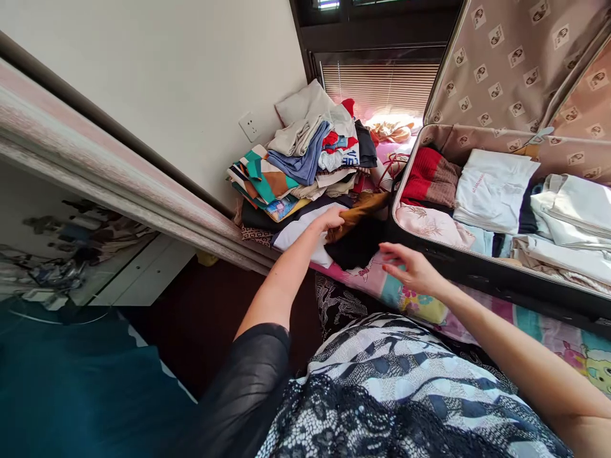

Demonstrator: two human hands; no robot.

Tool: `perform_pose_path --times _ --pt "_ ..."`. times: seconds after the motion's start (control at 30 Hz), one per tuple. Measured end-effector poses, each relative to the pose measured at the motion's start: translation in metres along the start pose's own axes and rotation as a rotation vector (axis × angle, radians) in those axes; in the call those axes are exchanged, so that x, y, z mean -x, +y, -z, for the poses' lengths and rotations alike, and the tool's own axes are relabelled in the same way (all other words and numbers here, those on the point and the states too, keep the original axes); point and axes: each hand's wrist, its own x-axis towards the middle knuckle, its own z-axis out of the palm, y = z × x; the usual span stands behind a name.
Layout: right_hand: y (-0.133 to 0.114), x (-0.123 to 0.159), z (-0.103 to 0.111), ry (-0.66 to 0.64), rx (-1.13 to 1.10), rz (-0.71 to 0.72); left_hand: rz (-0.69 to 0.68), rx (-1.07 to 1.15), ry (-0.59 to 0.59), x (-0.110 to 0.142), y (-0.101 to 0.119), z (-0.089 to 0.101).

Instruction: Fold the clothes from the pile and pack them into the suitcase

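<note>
My left hand [329, 220] is closed on the edge of a mustard-brown garment [365, 211] at the front of the clothes pile. Beneath and beside it lie a black garment [356, 247] and a white garment [301, 230]. My right hand [411, 270] is held over the patterned bedding with fingers apart and nothing in them, near the suitcase's front corner. The pile carries a blue folded garment [303, 162], a beige one [296, 137] and a multicoloured one [262, 175].
An open black suitcase [443, 251] stands at right, holding a red and brown knit [432, 178], a folded white shirt [494, 187] and other clothes. A white pillow [305, 102] leans by the wall. White drawers [128, 273] are low at left.
</note>
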Motion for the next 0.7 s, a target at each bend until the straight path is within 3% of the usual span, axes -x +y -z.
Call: perform_pose_path --times 0.07,0.17,0.27,0.37,0.47,0.57,0.63,0.7 --pt "0.027 -0.002 -0.026 -0.047 -0.118 -0.211 0.011 0.135 -0.035 0.0 -0.012 0.019" --pt "0.049 -0.011 -0.055 -0.035 -0.275 -0.453 0.056 0.328 -0.075 0.002 -0.023 0.03" --pt "0.047 -0.031 -0.067 0.057 -0.47 -0.544 0.045 0.393 -0.106 0.007 -0.025 0.037" --pt "0.027 -0.057 -0.067 0.131 -0.73 -0.609 -0.072 0.301 -0.143 0.029 -0.019 0.047" --pt "0.002 -0.078 -0.063 0.106 -1.036 -0.704 -0.214 0.072 -0.17 0.076 -0.006 0.051" --pt "-0.019 -0.087 -0.068 -0.017 -1.242 -0.745 -0.332 -0.265 -0.179 0.139 0.006 0.039" --pt "-0.029 -0.089 -0.079 -0.045 -1.289 -0.693 -0.445 -0.46 -0.15 0.18 0.01 0.026" --pt "-0.039 -0.088 -0.088 0.015 -1.32 -0.613 -0.556 -0.605 -0.073 0.215 0.014 0.012"
